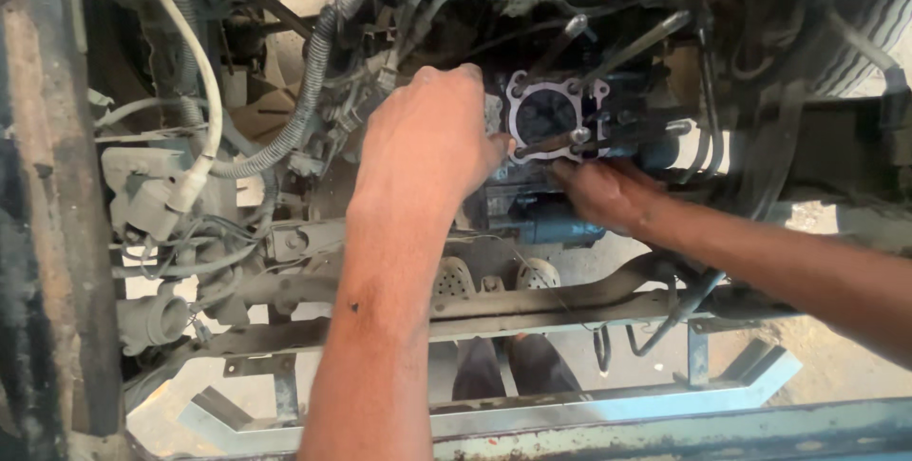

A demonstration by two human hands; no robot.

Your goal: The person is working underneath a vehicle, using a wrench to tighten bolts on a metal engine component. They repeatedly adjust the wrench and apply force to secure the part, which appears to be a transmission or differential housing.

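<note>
Far left, a rusty frame rail (57, 186) was seen running top to bottom, with a white hose (204, 100) looped down beside it into a grey fitting. Just right of that, a ribbed corrugated conduit (309, 81) was strung diagonally up through a mess of wires and dusty parts.

Then the left hand (432, 138) was seen, reached in from below with the forearm nearly straight up the middle of the view. It was laid over the left edge of the engine cylinder block (532, 205), fingers curled and the fingertips pressed against the pale gasket (556, 91) around the round bore. Whether anything was actually pinched in that hand couldn't be told, since the back of it hid the palm.

The gasket was seated flat on the block's open face, dead centre and a bit above the middle, with long studs (646, 38) poking up and to the right from it.

The right hand (598, 190) was brought in from the lower right, tucked just under the bore and pressed on the dark block body, fingers bent; grip not clear, too shadowy. The two hands were kept close together, not touching.

Along the bottom, a blue-painted frame (589, 413) was seen.
</note>
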